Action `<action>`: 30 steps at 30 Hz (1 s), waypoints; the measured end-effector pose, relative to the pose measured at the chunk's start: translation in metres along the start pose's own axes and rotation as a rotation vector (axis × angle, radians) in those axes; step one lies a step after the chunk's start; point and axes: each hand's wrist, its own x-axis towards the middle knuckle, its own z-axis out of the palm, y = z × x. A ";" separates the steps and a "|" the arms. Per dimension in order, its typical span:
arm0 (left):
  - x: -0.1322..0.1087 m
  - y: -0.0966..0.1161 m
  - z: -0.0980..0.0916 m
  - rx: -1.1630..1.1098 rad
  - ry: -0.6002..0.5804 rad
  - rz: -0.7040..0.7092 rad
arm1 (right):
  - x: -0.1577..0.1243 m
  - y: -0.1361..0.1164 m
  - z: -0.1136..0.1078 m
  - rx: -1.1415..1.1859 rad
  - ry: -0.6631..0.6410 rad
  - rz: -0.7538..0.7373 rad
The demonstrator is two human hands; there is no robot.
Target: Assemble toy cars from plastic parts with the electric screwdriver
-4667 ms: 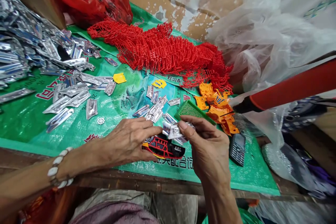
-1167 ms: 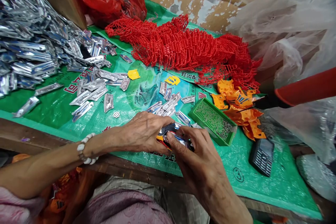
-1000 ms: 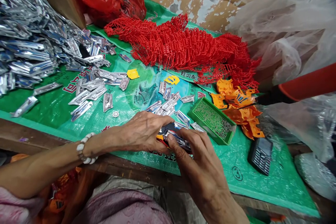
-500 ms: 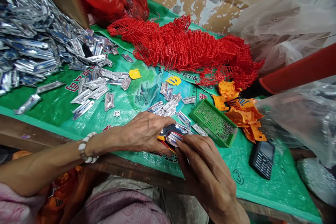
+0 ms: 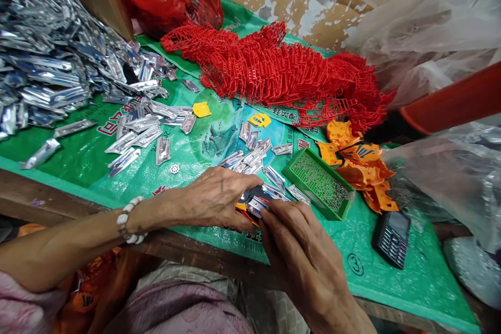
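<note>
Near the table's front edge, my left hand is wrapped round a small black, orange and silver plastic toy part, holding it from the left. The fingertips of my right hand are closed against the part's right side; whether they pinch a smaller piece is hidden behind them. Just beyond the part lie loose silver shiny plastic pieces. A green basket full of tiny metal screws stands to the right of my hands.
A large heap of silver pieces fills the left. Red plastic frames are piled at the back. Orange shells, a black keypad phone and a red-handled tool are at the right. Two yellow pieces lie mid-table.
My right hand has shifted slightly left and its fingers press closer on the toy part. My left hand keeps its hold almost unmoved.
</note>
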 end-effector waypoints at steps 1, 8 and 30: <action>0.000 0.000 0.000 0.002 -0.003 0.002 | 0.002 -0.001 -0.001 -0.026 -0.012 -0.020; -0.001 -0.004 0.003 0.020 -0.005 0.007 | 0.006 0.000 -0.002 -0.031 -0.030 -0.045; -0.009 -0.009 0.003 -0.048 0.069 0.123 | 0.006 0.018 0.012 0.646 0.128 0.569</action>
